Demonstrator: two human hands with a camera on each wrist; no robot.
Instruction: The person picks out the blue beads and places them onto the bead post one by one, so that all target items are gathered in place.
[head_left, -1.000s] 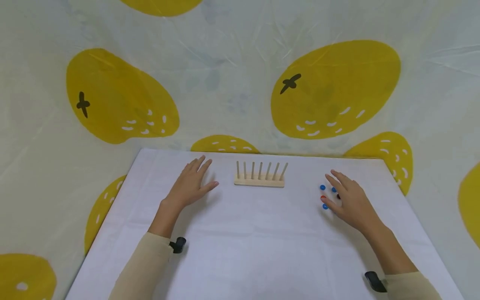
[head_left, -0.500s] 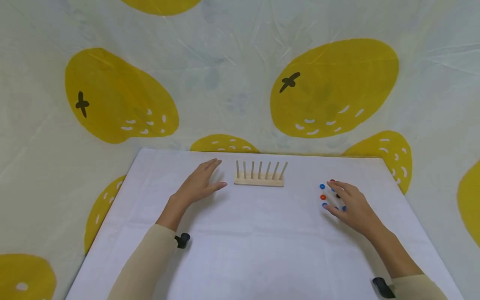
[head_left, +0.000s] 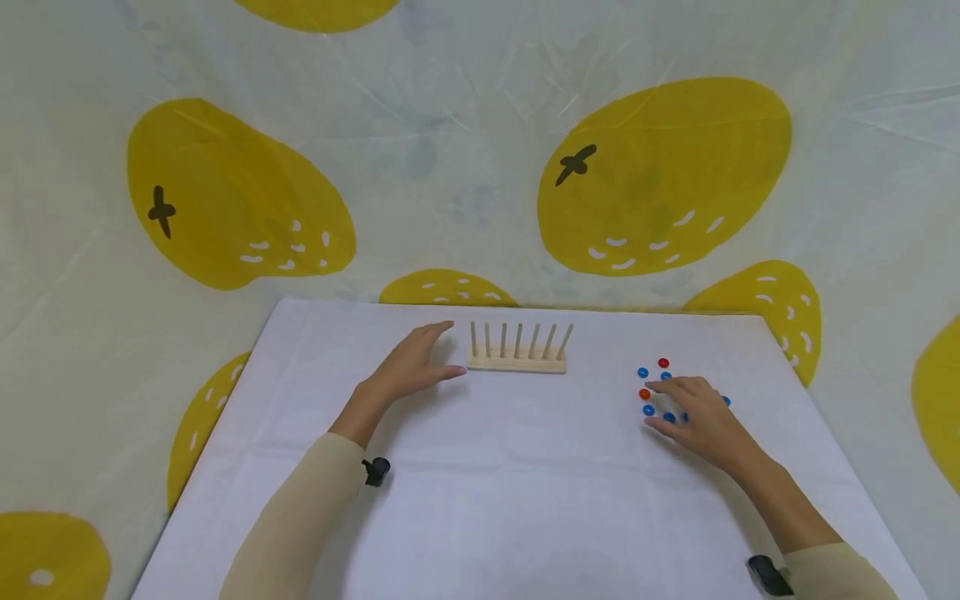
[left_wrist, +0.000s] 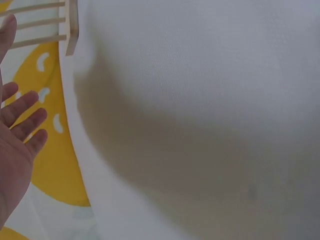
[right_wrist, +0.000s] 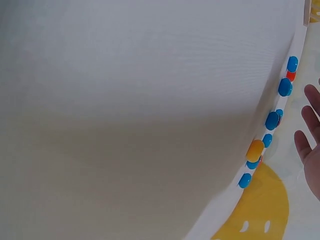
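Observation:
A light wooden rack [head_left: 517,365] with a row of several upright pegs stands near the table's back edge. Just left of it hovers my left hand [head_left: 407,367], thumb and fingers spread apart and holding nothing. Over on the right, my right hand [head_left: 701,422] is above a scatter of small beads, its thumb and forefinger apart. Among them are a dark red bead [head_left: 663,363], an orange-red bead [head_left: 644,394] and a blue bead [head_left: 648,410]. The right wrist view also shows a yellow-orange bead [right_wrist: 255,150]. My right hand covers part of the group; no bead shows in its fingers.
A white cloth covers the table [head_left: 517,500]. Behind it hangs a pale curtain [head_left: 450,192] with large yellow fruit shapes. A black wrist device [head_left: 377,472] sits at the left cuff, and another black device [head_left: 770,575] at the right.
My left hand has moved right, closer to the rack. My right hand has lowered and drawn back slightly over the beads, its fingers bending more and uncovering the red ones.

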